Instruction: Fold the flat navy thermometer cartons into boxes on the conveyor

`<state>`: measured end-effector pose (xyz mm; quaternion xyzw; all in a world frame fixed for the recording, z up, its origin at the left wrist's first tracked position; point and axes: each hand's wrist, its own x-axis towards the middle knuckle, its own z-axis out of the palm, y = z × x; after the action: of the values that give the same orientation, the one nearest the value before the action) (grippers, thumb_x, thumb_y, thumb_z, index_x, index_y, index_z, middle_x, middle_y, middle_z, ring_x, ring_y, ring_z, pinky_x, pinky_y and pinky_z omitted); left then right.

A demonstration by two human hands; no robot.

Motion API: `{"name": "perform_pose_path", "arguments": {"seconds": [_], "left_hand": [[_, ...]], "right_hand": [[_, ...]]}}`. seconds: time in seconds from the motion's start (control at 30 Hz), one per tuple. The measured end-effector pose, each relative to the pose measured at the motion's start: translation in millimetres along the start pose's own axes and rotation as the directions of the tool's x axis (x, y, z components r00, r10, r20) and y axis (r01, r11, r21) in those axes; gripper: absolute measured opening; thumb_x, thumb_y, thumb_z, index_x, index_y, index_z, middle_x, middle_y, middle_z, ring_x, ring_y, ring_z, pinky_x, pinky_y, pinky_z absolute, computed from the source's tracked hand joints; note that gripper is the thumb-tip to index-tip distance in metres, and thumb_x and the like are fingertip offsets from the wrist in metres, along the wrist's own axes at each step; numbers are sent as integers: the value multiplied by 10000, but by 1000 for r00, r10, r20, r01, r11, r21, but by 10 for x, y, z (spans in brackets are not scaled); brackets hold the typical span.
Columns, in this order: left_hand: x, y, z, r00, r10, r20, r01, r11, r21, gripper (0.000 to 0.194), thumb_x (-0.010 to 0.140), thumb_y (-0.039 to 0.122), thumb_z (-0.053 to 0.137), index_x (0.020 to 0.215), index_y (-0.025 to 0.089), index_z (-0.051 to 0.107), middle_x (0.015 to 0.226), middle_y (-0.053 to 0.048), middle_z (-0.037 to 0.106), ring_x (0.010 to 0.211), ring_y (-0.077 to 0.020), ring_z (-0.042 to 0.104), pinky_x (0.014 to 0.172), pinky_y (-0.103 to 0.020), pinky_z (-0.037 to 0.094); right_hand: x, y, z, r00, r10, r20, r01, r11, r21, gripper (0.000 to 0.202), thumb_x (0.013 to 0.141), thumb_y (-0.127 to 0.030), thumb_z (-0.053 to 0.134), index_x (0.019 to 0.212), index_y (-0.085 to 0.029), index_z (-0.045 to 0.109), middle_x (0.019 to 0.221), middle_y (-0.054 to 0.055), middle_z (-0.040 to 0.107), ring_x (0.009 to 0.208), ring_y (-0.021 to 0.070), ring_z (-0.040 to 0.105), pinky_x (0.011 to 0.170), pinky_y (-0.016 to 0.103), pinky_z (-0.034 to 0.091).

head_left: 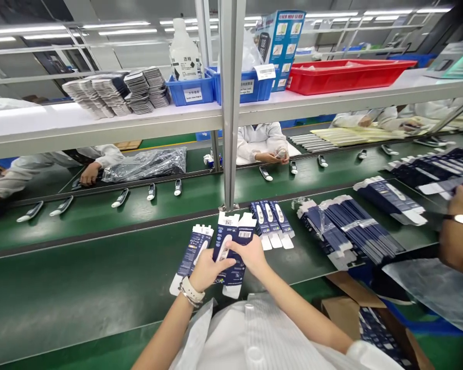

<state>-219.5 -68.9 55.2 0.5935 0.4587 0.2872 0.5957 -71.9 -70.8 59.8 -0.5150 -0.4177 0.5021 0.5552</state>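
Between my hands is a dark blue printed carton point(234, 275) with white end flaps, held up above the green work surface. My left hand point(208, 270) grips its left side with the thumb across the front. On the right side my right hand point(251, 255) closes round it, thumb over the white device picture. Whether one or two cartons are in my grasp is hard to tell. Another blue carton point(191, 254) lies just left, partly behind my left hand. Several finished-looking cartons point(270, 218) lie side by side beyond my right hand.
Bundled flat cartons point(360, 231) lie to the right, near a co-worker's arm point(459, 226). A green conveyor point(200, 203) carries several white-and-grey handheld devices point(151, 191). A metal post point(231, 113) and shelf point(139, 126) stand ahead. An open cardboard box point(341, 313) sits below right.
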Motion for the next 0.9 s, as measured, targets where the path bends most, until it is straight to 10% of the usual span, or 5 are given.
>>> {"name": "perform_pose_path", "arguments": {"seconds": [0.27, 0.5, 0.73, 0.9], "left_hand": [[153, -137, 20, 919, 340, -201, -239, 884, 401, 336, 873, 383, 430, 926, 139, 655, 858, -87, 689, 815, -226, 633, 767, -363, 504], [256, -273, 187, 816, 550, -178, -363, 727, 582, 580, 891, 285, 403, 1406, 122, 189, 1415, -190, 330, 1319, -258, 298, 1053, -463, 305], [153, -154, 227, 920, 360, -156, -362, 932, 20, 557, 890, 372, 412, 1397, 211, 244, 1462, -115, 274, 1329, -236, 287, 1093, -411, 252], [123, 148, 182, 987, 131, -93, -160, 877, -454, 390, 840, 363, 523, 1199, 210, 539, 1300, -86, 514, 1217, -237, 449, 1033, -361, 340]], "right_hand": [[143, -33, 132, 972, -138, -192, 151, 987, 58, 537, 638, -469, 699, 1060, -181, 537, 1047, 91, 628, 963, 227, 585, 866, 383, 459], [76, -90, 350, 959, -121, -256, 192, 942, 277, 380, 757, -425, 585, 1074, -236, 493, 966, 10, 600, 872, 156, 573, 804, 291, 456], [-10, -55, 351, 906, -157, -392, 227, 964, 138, 270, 708, -297, 607, 935, -206, 493, 837, -12, 542, 748, 146, 531, 711, 288, 440], [-68, 10, 289, 873, -297, -387, 298, 953, -60, 260, 691, -222, 570, 938, -202, 493, 890, 8, 514, 821, 157, 511, 758, 306, 424]]}}
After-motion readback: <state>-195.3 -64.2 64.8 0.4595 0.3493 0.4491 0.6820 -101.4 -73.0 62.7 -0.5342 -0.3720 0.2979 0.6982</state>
